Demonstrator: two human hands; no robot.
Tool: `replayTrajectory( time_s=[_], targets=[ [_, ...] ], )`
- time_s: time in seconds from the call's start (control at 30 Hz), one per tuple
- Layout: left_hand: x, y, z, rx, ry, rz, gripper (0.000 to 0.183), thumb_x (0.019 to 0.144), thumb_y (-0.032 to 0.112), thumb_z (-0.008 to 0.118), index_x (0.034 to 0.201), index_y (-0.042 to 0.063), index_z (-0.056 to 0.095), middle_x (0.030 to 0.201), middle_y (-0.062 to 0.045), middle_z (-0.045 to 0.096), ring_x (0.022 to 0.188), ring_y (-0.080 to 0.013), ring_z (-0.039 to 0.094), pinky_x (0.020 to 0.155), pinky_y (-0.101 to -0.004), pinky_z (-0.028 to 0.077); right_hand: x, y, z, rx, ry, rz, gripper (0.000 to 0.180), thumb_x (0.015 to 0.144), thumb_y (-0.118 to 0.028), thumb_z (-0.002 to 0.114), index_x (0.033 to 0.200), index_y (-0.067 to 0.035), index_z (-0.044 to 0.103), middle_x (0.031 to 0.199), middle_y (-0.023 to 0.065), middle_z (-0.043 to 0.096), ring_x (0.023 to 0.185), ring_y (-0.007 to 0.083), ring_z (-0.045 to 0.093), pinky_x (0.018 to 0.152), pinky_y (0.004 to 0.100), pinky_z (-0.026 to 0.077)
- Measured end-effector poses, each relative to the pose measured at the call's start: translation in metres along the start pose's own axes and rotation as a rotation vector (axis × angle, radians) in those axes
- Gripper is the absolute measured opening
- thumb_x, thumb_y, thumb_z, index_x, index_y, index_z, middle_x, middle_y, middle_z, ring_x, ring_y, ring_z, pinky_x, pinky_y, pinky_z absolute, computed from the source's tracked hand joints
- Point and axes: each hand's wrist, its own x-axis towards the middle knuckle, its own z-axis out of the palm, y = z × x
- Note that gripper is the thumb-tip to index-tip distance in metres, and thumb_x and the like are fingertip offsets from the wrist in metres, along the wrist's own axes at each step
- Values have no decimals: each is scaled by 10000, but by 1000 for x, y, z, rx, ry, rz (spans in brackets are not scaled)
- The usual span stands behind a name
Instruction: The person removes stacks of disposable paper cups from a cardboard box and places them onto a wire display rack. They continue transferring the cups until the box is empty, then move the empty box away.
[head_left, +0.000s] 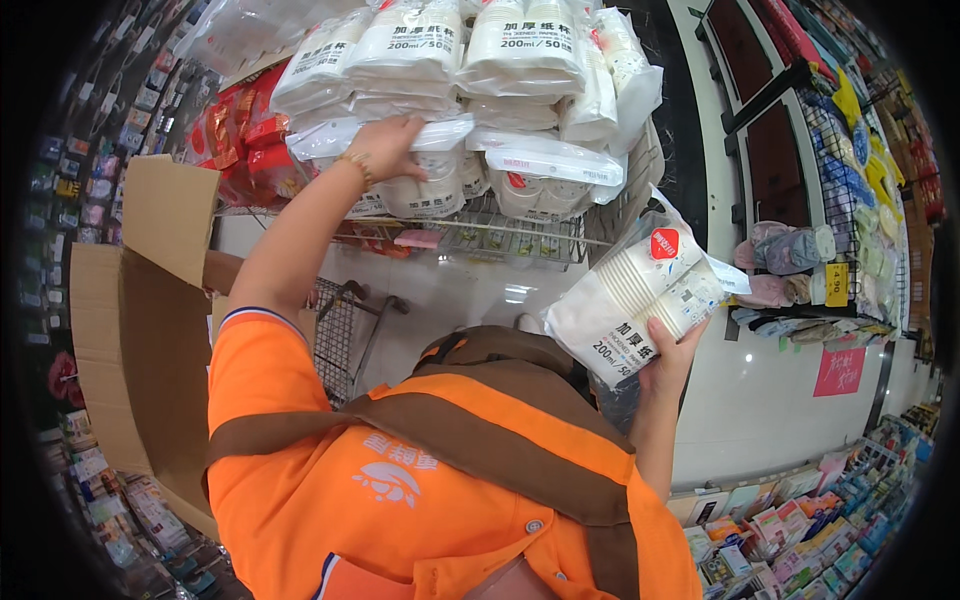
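Observation:
My right hand (671, 360) grips the lower edge of a clear plastic pack of paper cups (630, 300), held tilted at the right, away from the stacks. My left hand (388, 150) lies on another pack of paper cups (424, 184) at the front of the wire display rack (517, 225). The thumb points down in front of the cups and the fingers rest over the bag's top; whether they grip it, I cannot tell. Beside it stands a further pack (544, 187), and more packs (517, 52) are piled behind.
Red packages (244, 142) fill the rack's left side. An open cardboard box (161, 360) stands at my left, near a wire shopping cart (337, 330). Part of another person's arm (223, 271) shows behind my left arm. Caps (787, 247) and hanging goods line the right; small packaged goods (795, 532) lie lower right.

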Motion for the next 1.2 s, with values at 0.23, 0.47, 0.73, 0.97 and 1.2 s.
replayTrajectory(
  time_s=[0.23,0.47,0.73,0.97,1.2],
  targets=[
    [-31,12,40,227,330,26,923,686,465,854,1494,212,485,1410,-114,526,1306,-291,505,1138,-502,334,-3,2,4,-19,-21,5,994,733,25,797,1546,-83,235,1404,147,488,1304,295,520,1111,418,418],
    [-18,72,19,20,303,120,1019,677,441,886,1535,187,398,1563,-142,404,1452,-317,391,1211,-551,268,-12,-5,-1,-50,24,-53,1054,707,21,830,1549,-79,204,1400,145,482,1317,277,502,1111,418,412],
    [83,174,24,-42,85,136,822,674,272,917,1349,113,477,1227,-191,582,1159,-381,598,900,-494,537,-9,10,-12,-327,-55,-167,1149,699,-34,886,1569,-48,136,1417,163,466,1302,260,499,1091,397,425],
    [67,146,8,-113,-41,142,815,718,337,882,1368,131,436,1117,-182,657,1008,-390,666,812,-470,563,11,27,-1,-452,-84,-174,1075,658,-121,928,1479,-20,241,1360,159,492,1252,238,525,1051,370,449],
    [24,92,3,-6,114,145,784,705,376,879,1359,143,515,1143,-85,672,1146,-304,599,1171,-580,264,52,51,40,-752,-273,-379,968,657,-185,934,1397,-17,334,1257,163,553,1173,251,564,1001,369,473]
  ],
)
